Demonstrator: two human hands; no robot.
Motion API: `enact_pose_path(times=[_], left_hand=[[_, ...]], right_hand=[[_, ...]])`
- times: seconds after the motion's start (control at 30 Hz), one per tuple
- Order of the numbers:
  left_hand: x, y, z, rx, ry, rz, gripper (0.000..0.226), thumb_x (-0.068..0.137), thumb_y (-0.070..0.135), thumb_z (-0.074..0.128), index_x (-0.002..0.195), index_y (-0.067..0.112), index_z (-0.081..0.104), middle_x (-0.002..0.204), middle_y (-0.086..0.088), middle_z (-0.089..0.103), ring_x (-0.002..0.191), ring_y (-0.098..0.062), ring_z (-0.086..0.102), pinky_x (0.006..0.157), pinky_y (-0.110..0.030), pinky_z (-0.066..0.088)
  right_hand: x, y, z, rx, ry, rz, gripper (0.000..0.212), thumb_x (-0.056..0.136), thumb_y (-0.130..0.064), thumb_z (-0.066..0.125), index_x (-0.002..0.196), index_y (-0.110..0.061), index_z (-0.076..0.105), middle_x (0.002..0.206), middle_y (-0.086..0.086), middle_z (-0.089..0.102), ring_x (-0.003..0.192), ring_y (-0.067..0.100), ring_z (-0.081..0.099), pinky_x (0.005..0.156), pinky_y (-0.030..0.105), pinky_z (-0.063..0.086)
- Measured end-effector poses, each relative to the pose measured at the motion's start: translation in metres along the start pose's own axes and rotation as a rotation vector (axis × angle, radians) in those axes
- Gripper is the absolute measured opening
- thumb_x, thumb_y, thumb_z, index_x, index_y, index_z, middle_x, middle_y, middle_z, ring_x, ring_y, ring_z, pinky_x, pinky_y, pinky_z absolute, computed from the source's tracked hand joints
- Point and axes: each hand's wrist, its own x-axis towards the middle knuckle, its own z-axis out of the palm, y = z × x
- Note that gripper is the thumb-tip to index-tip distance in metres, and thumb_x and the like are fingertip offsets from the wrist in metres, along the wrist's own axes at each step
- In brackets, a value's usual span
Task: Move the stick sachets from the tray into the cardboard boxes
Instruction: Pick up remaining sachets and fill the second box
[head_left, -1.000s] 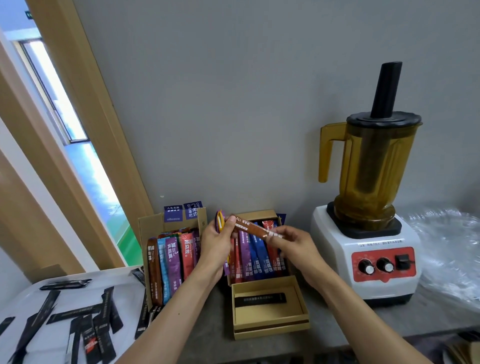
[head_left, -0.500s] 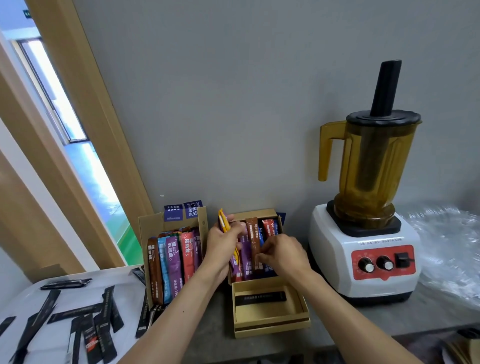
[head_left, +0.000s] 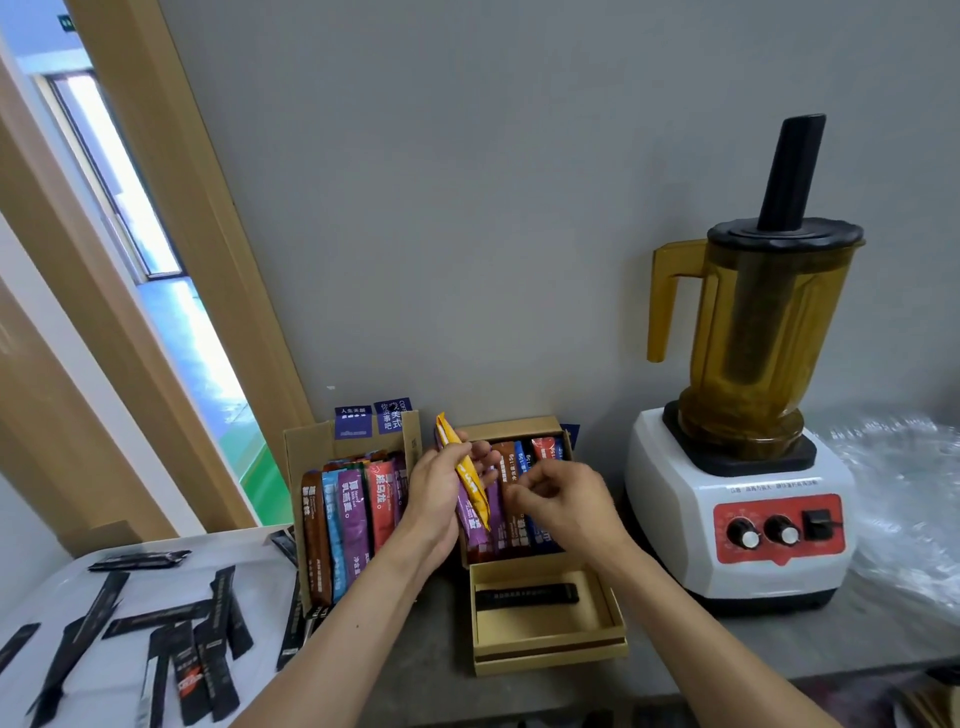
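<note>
Two cardboard boxes stand against the wall. The left box (head_left: 306, 447) holds upright coloured stick sachets (head_left: 353, 514). The right box (head_left: 511, 427) holds brown, blue and red sachets (head_left: 519, 467). My left hand (head_left: 434, 493) grips a small bunch of sachets, orange (head_left: 470, 480) and purple, at the right box's left edge. My right hand (head_left: 563, 496) hovers over the right box with fingers curled; nothing shows between them. A white tray (head_left: 47, 587) at lower left carries several black stick sachets (head_left: 171, 616).
A shallow cardboard lid (head_left: 550, 652) with one black sachet (head_left: 527, 595) lies in front of the right box. A blender (head_left: 743, 415) with an amber jug stands at right, crinkled clear plastic (head_left: 904, 499) beyond it. A wooden door frame (head_left: 171, 249) rises at left.
My right hand put the brown sachet it held down into the right box and let go of it. My left hand stayed at the box's left edge with its bunch.
</note>
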Motion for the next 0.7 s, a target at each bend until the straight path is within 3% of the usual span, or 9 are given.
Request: enact_pose_path(times=[0.17,0.3,0.4,0.53,0.6,0.7], left_hand=[[0.002,-0.004,0.004,0.109,-0.013,-0.039,0.010,0.102,0.002,0.055,0.104,0.005,0.064,0.092,-0.014,0.072,0.090,-0.027,0.070,0.088,-0.048,0.056],[0.000,-0.007,0.012,0.147,-0.107,-0.055,0.022,0.089,-0.017,0.044,0.097,-0.001,0.057,0.101,-0.018,0.063,0.101,-0.030,0.065,0.094,-0.049,0.056],[0.001,-0.005,0.013,0.149,-0.149,-0.074,0.031,0.082,-0.021,0.039,0.101,-0.003,0.057,0.098,-0.019,0.066,0.101,-0.033,0.068,0.080,-0.044,0.060],[0.000,-0.004,0.018,0.136,-0.172,-0.071,0.029,0.087,-0.019,0.040,0.107,0.000,0.049,0.100,-0.021,0.067,0.083,-0.028,0.073,0.066,-0.038,0.060],[0.001,-0.002,0.020,0.147,-0.186,-0.075,0.025,0.096,-0.013,0.043,0.115,0.004,0.044,0.103,-0.023,0.065,0.073,-0.021,0.075,0.058,-0.030,0.059],[0.001,-0.001,0.022,0.177,-0.182,-0.082,0.015,0.107,0.003,0.047,0.122,0.002,0.047,0.102,-0.024,0.068,0.072,-0.019,0.076,0.053,-0.027,0.056]], right_hand=[[-0.008,-0.016,-0.010,0.257,-0.188,-0.032,0.019,0.089,-0.037,0.080,0.101,-0.023,0.076,0.095,-0.010,0.079,0.091,0.004,0.075,0.075,0.021,0.061],[-0.013,-0.010,-0.008,0.231,-0.179,-0.047,0.014,0.089,-0.014,0.081,0.100,-0.019,0.073,0.093,-0.002,0.077,0.087,0.009,0.075,0.077,0.027,0.063],[-0.015,-0.006,-0.009,0.191,-0.129,-0.048,0.022,0.086,-0.019,0.085,0.101,-0.023,0.069,0.094,-0.002,0.075,0.087,0.010,0.073,0.079,0.031,0.064],[-0.013,-0.004,-0.008,0.011,0.025,-0.047,0.025,0.082,-0.031,0.088,0.090,-0.029,0.064,0.090,-0.008,0.073,0.083,0.007,0.072,0.069,0.026,0.062],[-0.012,-0.003,-0.009,0.034,0.063,-0.044,0.024,0.084,-0.033,0.087,0.088,-0.029,0.063,0.087,-0.008,0.073,0.081,0.004,0.072,0.068,0.024,0.060],[-0.011,0.000,-0.013,0.084,0.052,-0.050,0.024,0.083,-0.034,0.086,0.090,-0.027,0.064,0.087,-0.006,0.074,0.080,0.006,0.072,0.070,0.027,0.062]])
